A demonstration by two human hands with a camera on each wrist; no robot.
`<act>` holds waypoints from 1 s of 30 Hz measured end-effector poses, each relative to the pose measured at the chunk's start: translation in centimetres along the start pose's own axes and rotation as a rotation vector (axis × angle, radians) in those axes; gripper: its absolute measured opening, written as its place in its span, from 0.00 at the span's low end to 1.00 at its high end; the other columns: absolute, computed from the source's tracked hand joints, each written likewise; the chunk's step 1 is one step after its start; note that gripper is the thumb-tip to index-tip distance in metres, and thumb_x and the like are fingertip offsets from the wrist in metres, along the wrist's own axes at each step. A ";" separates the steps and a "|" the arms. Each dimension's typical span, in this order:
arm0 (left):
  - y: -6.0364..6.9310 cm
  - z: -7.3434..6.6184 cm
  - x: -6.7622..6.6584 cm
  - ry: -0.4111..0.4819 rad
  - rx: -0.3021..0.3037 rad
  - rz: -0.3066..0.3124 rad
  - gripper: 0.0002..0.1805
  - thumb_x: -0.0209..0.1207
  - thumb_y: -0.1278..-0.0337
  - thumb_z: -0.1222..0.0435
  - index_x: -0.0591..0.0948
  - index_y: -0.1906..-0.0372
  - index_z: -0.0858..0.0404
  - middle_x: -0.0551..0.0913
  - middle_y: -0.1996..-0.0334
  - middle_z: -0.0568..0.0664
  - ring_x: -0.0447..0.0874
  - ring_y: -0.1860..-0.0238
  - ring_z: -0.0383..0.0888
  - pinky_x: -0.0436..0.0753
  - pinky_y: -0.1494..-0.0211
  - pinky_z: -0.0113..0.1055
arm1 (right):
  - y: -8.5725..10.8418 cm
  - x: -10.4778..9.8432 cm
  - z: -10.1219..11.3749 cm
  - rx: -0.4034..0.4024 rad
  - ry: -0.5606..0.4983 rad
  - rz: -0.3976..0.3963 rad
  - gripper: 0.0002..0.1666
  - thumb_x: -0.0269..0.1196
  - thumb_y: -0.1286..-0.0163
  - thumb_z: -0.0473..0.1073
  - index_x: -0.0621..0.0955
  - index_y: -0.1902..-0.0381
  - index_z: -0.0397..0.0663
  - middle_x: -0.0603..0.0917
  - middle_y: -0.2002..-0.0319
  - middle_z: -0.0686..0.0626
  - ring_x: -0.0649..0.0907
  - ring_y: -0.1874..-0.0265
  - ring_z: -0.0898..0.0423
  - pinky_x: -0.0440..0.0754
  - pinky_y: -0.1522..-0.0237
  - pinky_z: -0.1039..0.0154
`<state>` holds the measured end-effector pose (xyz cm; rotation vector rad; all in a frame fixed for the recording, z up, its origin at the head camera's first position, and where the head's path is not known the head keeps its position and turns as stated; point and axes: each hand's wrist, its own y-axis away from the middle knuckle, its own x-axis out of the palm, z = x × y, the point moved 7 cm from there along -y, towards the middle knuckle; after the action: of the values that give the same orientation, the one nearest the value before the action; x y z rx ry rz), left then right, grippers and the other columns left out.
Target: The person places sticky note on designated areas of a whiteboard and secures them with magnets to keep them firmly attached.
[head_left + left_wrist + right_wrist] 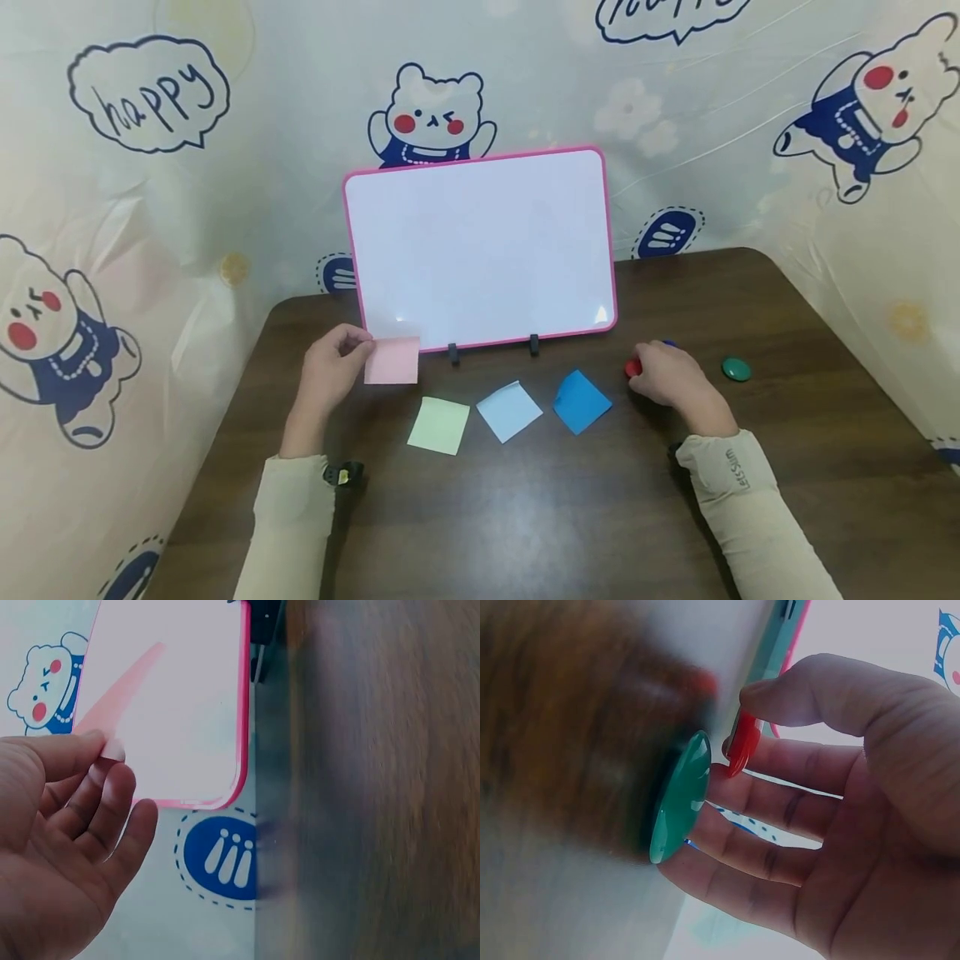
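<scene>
My left hand (333, 367) pinches a pink sticky note (392, 361) by its left edge, in front of the lower left corner of a pink-framed whiteboard (483, 250). In the left wrist view the note (124, 694) shows nearly edge-on between thumb and fingers. Over at the right, my right hand (670, 377) pinches a red round magnet (744, 742) between thumb and fingertips. A green round magnet (737, 369) lies on the table to the right of that hand. Mostly hidden behind the right hand, something blue (669, 342) peeks out.
Green (439, 426), light blue (510, 412) and darker blue (582, 402) sticky notes lie in a row on the brown table (480, 533). The whiteboard stands tilted on small black feet (453, 354), before a printed curtain (525, 50).
</scene>
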<state>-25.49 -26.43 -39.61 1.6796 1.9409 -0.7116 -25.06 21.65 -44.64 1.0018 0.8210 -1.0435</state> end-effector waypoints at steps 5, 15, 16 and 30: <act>-0.4 -0.3 0.5 0.045 -0.007 -0.042 0.14 0.58 0.28 0.54 0.81 0.49 0.59 0.81 0.55 0.54 0.77 0.56 0.53 0.80 0.54 0.45 | 0.0 0.1 0.0 -0.007 0.002 0.004 0.27 0.67 0.34 0.40 0.75 0.43 0.28 0.78 0.60 0.39 0.76 0.61 0.42 0.79 0.59 0.48; -2.5 -2.4 1.9 0.234 0.003 -0.139 0.15 0.59 0.29 0.53 0.82 0.51 0.61 0.82 0.57 0.52 0.81 0.59 0.50 0.85 0.55 0.39 | 0.0 0.0 -0.2 -0.013 0.028 -0.026 0.23 0.67 0.35 0.40 0.77 0.48 0.30 0.77 0.64 0.41 0.75 0.64 0.43 0.77 0.65 0.51; -2.7 -2.7 2.0 0.242 0.001 -0.143 0.15 0.59 0.29 0.53 0.82 0.51 0.61 0.82 0.57 0.52 0.81 0.59 0.50 0.84 0.55 0.37 | -0.1 0.1 -0.2 -0.011 0.028 -0.027 0.23 0.67 0.35 0.40 0.77 0.48 0.30 0.77 0.63 0.41 0.75 0.64 0.43 0.77 0.65 0.51; -6.4 -3.7 1.7 0.296 -0.040 -0.224 0.17 0.60 0.30 0.52 0.81 0.50 0.60 0.80 0.53 0.50 0.79 0.54 0.46 0.83 0.52 0.34 | 0.1 -0.1 -0.4 -0.033 0.025 -0.041 0.20 0.67 0.35 0.41 0.79 0.50 0.33 0.76 0.64 0.42 0.75 0.65 0.45 0.76 0.68 0.52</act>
<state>-32.10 -23.43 -37.43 1.6347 2.3602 -0.5201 -25.08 22.05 -44.64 0.9756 0.8802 -1.0514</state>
